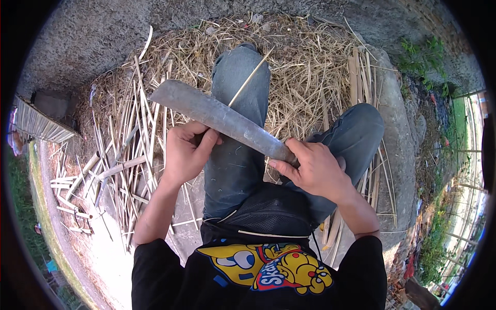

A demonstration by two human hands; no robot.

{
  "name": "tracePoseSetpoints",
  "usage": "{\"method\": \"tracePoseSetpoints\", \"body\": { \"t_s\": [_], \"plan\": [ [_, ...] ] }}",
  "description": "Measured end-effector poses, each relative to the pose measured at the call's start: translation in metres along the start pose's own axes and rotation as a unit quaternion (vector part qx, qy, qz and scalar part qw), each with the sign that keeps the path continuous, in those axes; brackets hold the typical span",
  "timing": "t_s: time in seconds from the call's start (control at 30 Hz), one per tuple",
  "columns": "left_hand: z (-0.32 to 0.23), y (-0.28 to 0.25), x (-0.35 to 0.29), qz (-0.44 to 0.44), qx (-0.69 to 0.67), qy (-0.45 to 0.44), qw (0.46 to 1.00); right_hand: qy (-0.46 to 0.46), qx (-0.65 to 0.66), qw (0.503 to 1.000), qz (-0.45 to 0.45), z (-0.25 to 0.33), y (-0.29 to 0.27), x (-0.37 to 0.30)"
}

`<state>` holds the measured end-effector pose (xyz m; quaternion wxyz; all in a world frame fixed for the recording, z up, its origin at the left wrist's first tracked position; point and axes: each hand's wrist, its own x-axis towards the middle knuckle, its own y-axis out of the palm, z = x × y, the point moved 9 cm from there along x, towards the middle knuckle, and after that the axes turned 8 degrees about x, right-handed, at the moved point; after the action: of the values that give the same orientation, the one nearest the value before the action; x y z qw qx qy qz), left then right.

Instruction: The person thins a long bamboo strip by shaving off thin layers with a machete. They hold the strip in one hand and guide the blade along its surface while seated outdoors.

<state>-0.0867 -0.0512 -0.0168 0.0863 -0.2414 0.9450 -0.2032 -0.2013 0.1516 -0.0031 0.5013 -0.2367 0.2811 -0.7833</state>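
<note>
My right hand (315, 168) is wrapped round the handle end of a broad machete (206, 109). Its grey blade slants up to the left across my thighs, with a wide, blunt tip. Past the far edge of the blade a thin bamboo strip (251, 77) sticks out over my knee. The strip passes under the blade, in line with my left hand (188, 150), whose thumb and fingers are pinched on its near end. The blade hides the place where strip and metal meet. A short pale sliver (272, 234) lies across my lap.
Split bamboo strips (139, 119) lie heaped on the left, with short cut bamboo pieces (82, 175) beyond them. Thin shavings (299, 77) cover the ground ahead. More slats (361, 77) lie beside a stone ledge (395, 155) on the right. A rough wall (129, 31) closes off the far side.
</note>
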Motion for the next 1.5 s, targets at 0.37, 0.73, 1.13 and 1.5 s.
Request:
{"method": "tracePoseSetpoints", "body": {
  "t_s": [0.37,0.73,1.13,1.5],
  "plan": [
    [0.017,0.002,-0.025,-0.079,-0.066,-0.034,0.994,0.049,-0.143,0.988,-0.037,-0.013,-0.008,0.032],
    [0.015,0.004,-0.029,-0.092,-0.061,-0.029,0.993,0.091,-0.037,0.994,-0.039,-0.026,-0.026,0.076],
    [0.015,0.006,-0.032,-0.1,-0.055,-0.05,0.992,0.109,0.048,0.992,-0.028,-0.024,-0.03,0.087],
    [0.027,0.009,-0.025,-0.034,-0.118,-0.093,0.988,0.067,0.002,0.997,-0.034,-0.017,-0.021,0.091]
  ]
}}
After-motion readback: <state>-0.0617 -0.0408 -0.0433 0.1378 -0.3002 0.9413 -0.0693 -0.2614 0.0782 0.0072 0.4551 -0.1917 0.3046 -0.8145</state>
